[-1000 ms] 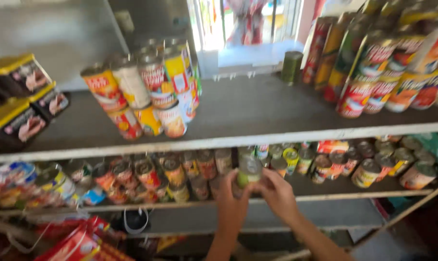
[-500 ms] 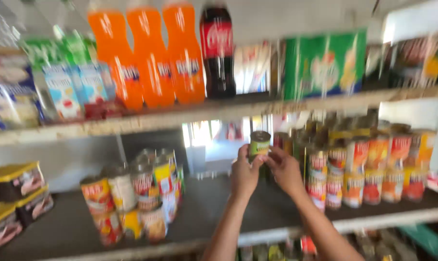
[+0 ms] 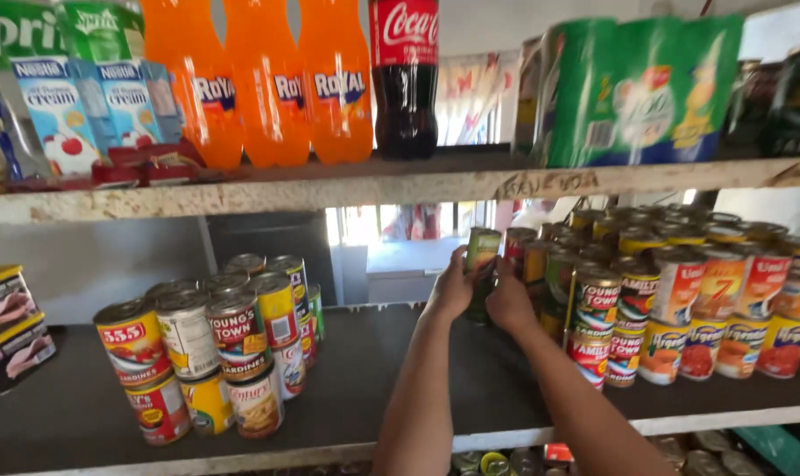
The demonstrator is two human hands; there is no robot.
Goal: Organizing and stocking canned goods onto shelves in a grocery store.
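You had both your left hand (image 3: 453, 291) and right hand (image 3: 508, 300) closed around a green can (image 3: 482, 249) above the middle shelf (image 3: 373, 370), just left of the stacked cans (image 3: 673, 300), where a level, steady, two-handed grip suited best.

On the upper shelf (image 3: 400, 187), three orange soda bottles (image 3: 272, 84) stand left of center beside a dark cola bottle (image 3: 404, 79), with a green wrapped pack (image 3: 638, 92) at upper right. Stacked tins (image 3: 210, 353) sit lower left, more stacked cans (image 3: 700, 300) at right.
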